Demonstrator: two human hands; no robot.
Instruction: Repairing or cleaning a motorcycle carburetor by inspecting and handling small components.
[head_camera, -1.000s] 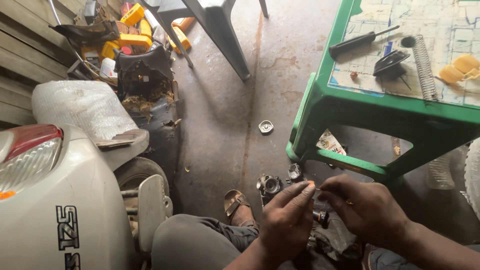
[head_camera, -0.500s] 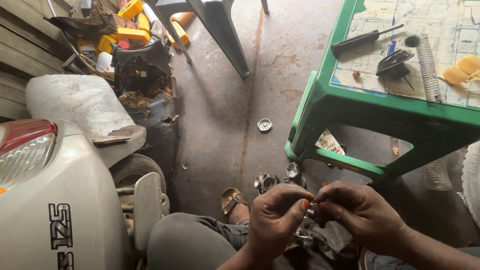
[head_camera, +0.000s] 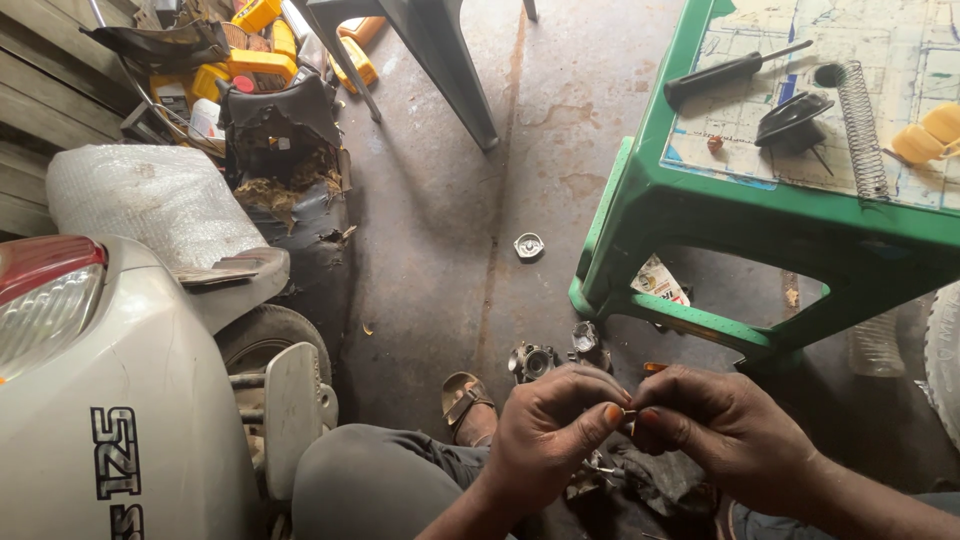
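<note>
Mid-fiddle: left hand (head_camera: 548, 432) and right hand (head_camera: 730, 430) pinch a tiny metal part (head_camera: 628, 411) together; next needs fine fingertip alignment.

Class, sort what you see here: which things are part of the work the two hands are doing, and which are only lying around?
In hand:
left hand and right hand, pinching a small metal part between their fingertips
dark metal parts just beneath the hands

Lying about:
screwdriver, coil spring and black cap on the green table
round metal cap on the floor
white scooter
</note>
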